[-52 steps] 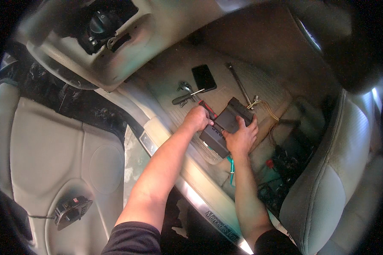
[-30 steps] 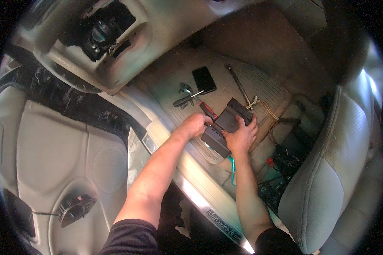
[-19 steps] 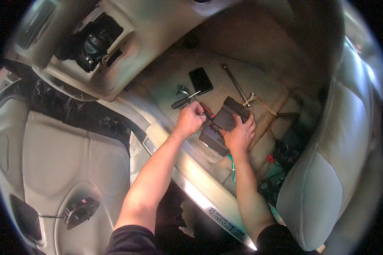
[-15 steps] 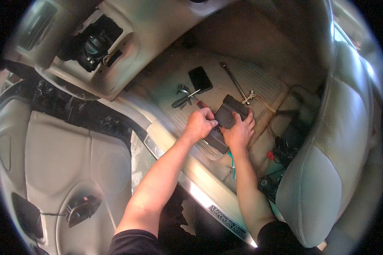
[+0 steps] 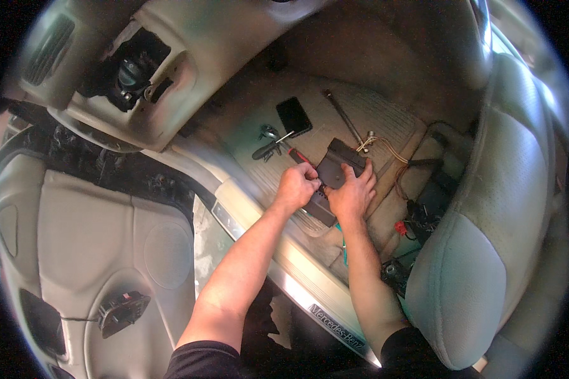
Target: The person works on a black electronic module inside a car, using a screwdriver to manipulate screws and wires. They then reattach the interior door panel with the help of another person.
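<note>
A dark grey plastic box-like part [image 5: 333, 174] lies on the ribbed floor mat of a car footwell, its lower section [image 5: 321, 211] showing between my wrists. My left hand [image 5: 298, 188] is at its left edge, thumb and fingers pinched together; whatever sits between the fingertips is too small to make out. My right hand [image 5: 352, 194] grips the part from the right, fingers over its top and thumb towards the left hand. Just beyond the left hand lie a red-and-black handle [image 5: 300, 156] and a screwdriver [image 5: 270, 149] with a black grip.
A black phone [image 5: 294, 116] and a long metal bar [image 5: 346, 120] lie on the mat. Loose wires [image 5: 389, 149] run toward the grey seat [image 5: 468, 271] at right. Before me stretches the door sill [image 5: 297, 278]. An open door panel [image 5: 107, 234] stands at left.
The whole view has shifted slightly. Both hands stay at the dark grey part, with only small finger movement at most.
</note>
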Motion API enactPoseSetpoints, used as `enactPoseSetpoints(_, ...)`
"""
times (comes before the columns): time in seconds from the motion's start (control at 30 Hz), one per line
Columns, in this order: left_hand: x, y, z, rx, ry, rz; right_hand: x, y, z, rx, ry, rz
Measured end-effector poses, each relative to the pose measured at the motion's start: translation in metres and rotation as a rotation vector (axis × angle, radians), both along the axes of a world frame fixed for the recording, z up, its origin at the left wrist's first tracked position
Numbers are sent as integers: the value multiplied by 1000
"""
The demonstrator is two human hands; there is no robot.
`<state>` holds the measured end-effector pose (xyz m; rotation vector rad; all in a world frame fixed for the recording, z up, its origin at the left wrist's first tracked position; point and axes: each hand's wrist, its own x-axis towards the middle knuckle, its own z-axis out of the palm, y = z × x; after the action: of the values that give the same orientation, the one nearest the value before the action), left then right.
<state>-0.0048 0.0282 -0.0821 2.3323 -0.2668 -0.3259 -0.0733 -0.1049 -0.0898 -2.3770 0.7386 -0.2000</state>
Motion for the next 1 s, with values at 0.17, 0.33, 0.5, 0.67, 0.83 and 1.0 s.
enactPoseSetpoints(0.17,1,-1,-6,19,22,10,1,1,2,-2,13,1)
enactPoseSetpoints(0.33,1,-2,-4,43,-7,2,1,1,0,-10,3,-10)
enactPoseSetpoints(0.5,2,1,-3,55,-3,19,1,1,1,-6,-1,-6)
enactPoseSetpoints(0.67,3,-1,-1,61,-28,2,1,2,1,-11,-1,-9)
enactPoseSetpoints(0.83,1,-3,2,65,0,-5,1,1,1,-14,9,-10)
enactPoseSetpoints(1.0,0,-4,3,97,-3,-14,1,1,0,-14,8,-14)
